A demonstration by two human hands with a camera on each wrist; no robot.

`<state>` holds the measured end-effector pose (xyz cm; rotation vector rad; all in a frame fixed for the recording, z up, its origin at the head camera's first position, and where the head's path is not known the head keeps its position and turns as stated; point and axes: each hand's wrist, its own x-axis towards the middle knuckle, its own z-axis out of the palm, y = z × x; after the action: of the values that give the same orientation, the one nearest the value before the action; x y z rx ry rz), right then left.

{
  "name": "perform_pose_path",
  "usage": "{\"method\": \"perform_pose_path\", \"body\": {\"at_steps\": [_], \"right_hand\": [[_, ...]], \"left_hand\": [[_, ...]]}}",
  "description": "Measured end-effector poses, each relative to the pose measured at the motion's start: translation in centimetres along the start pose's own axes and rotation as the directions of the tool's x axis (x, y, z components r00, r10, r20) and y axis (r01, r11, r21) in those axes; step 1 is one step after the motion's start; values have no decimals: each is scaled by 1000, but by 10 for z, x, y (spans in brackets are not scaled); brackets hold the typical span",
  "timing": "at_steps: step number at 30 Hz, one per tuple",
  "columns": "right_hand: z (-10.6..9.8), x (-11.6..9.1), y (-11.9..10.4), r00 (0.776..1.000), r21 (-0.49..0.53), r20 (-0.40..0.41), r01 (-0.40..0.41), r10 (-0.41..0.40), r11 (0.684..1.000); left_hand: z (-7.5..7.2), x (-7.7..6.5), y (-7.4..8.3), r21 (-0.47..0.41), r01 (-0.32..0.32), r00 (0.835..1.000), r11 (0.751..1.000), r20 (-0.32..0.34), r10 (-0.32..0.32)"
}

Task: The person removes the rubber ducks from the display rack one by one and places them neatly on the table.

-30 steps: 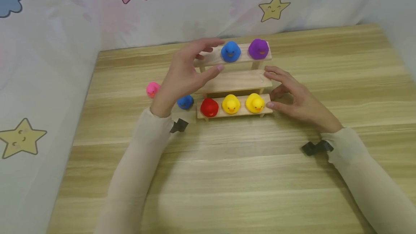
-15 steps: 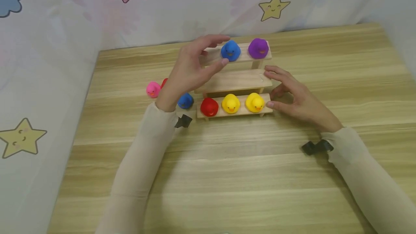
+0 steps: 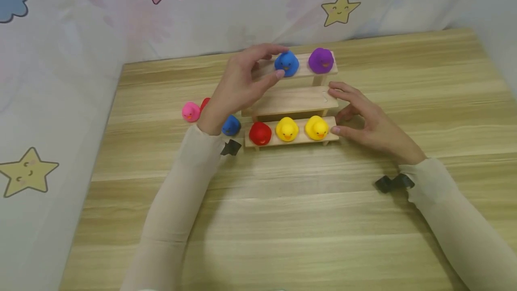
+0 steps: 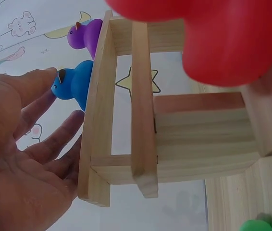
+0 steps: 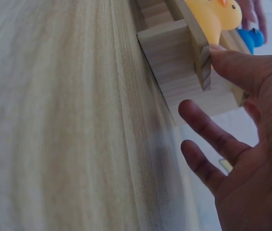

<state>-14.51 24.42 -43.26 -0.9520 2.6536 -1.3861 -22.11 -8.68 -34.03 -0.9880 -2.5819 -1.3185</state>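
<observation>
On the stand's top shelf [image 3: 304, 62], the left hand [image 3: 242, 80] curls thumb and forefinger round a blue duck [image 3: 286, 63], its wrist mostly hiding a red duck [image 3: 205, 102]; rightward, the right hand [image 3: 365, 120], fingers spread, touches the stand [image 3: 288, 100].

head: looked down over table [image 3: 303, 219], farthest | left wrist: close, faced stand's [image 3: 291, 100] left end | right wrist: close, low, faced its right end | all shared blue duck [image 3: 286, 63]
</observation>
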Motion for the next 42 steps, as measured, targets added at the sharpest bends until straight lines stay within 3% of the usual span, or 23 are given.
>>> {"method": "perform_pose_path", "body": {"at_steps": [11, 21, 35, 42], "right_hand": [[0, -1, 0, 1000, -3, -2, 17, -17, 1000], [1, 1, -3, 999, 13, -3, 33, -33, 999], [0, 1, -3, 1000, 11, -1, 22, -22, 1000], [0, 1, -1, 1000, -9, -5, 26, -26, 1000]], "left_hand": [[3, 7, 4, 23, 39, 998, 999, 44, -40], [4, 8, 0, 28, 52, 998, 998, 41, -53], [-1, 9, 2, 12, 46, 997, 999, 66, -47], [-7, 7, 3, 15, 6, 997, 1000, 73, -7]]}}
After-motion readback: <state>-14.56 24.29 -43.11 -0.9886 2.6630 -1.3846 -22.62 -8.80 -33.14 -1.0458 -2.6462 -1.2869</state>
